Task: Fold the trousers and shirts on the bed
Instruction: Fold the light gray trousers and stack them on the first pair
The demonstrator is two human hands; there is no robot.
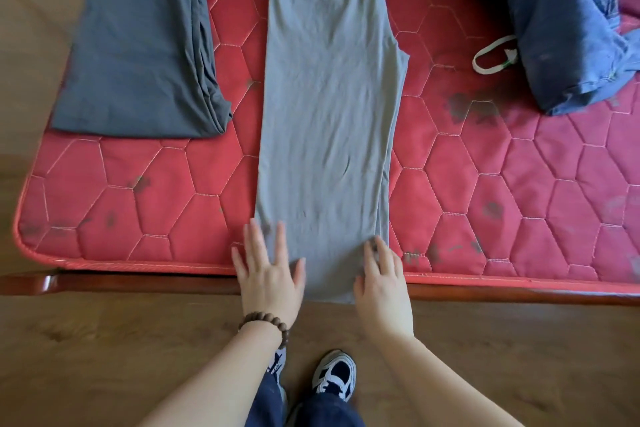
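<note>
Head view. Trousers (329, 107), light grey, lie lengthwise down the middle of the red quilted mattress (485, 184), one leg stacked on the other, waistband at the far end and hems hanging just over the near edge. Your left hand (268, 270) lies flat, fingers straight and spread, on the near left corner of the cloth and partly on the mattress; your right hand (382, 281) rests at the near right corner with fingers extended, and it grips nothing that can be seen, though blur hides the fingertips. A dark grey garment (138, 52), already folded, sits well apart on the left. A blue heap (561, 28) of unfolded clothing lies far right, beside a white cord (493, 55).

Expect the fabric to be thin, light and limp: it will sag and shift between layers. Judged best hold: pinch both stacked hems at the two near corners, then carry them toward the waistband.
</note>
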